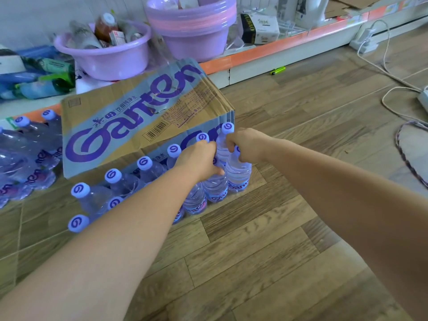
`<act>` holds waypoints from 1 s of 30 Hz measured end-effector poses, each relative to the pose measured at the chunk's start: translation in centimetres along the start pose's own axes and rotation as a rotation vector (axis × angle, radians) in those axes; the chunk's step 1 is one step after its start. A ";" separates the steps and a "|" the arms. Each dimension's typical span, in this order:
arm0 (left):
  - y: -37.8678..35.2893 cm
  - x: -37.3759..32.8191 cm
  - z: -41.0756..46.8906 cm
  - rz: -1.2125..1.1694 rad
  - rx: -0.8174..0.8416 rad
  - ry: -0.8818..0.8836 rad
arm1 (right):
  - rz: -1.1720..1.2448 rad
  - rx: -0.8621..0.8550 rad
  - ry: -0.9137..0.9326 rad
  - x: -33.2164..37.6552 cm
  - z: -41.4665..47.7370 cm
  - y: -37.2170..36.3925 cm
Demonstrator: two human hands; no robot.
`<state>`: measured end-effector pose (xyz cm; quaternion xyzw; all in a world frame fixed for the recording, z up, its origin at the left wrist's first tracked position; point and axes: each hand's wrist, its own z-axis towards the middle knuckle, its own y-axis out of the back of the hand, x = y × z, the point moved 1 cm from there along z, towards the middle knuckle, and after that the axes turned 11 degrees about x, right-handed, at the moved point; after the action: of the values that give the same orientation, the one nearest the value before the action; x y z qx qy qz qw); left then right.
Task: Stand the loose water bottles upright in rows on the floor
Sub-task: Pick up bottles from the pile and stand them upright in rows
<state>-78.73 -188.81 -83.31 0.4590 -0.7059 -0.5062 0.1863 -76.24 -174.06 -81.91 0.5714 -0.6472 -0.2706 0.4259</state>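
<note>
The right hand (pixel 245 144) is curling round the neck of the end water bottle (pixel 239 176) on the floor (pixel 254 239); the left hand (pixel 199 158) is gripping the neighbouring bottle (pixel 215 187) beside it

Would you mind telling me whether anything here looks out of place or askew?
The cardboard box sits tilted behind the back row of upright bottles. A green lighter lies on the floor by the shelf base, and loose bottles lie heaped on their sides at left.

Open floor (pixel 266 239) right of bottle rows (pixel 215 186), cardboard box (pixel 139 117) seemingly tight behind them, cables (pixel 403 87) far right
</note>
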 end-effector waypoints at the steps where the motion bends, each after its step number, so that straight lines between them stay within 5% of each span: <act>1: 0.0 0.2 0.1 -0.001 0.027 0.001 | -0.014 0.029 -0.020 0.1 0.0 -0.1; 10: 3.7 2.0 -1.4 -0.038 0.053 -0.043 | 0.015 -0.321 0.042 2.8 0.8 3.0; 20: 7.8 19.8 -6.1 -0.149 -0.181 0.047 | 0.010 -0.222 0.263 19.9 10.1 3.2; 30: 5.7 38.5 -11.0 -0.043 -0.148 0.238 | -0.079 -0.166 0.304 36.3 19.4 0.4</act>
<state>-92.96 -226.57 -81.41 0.5157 -0.6296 -0.5029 0.2911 -92.60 -211.84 -82.34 0.5935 -0.5278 -0.2504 0.5536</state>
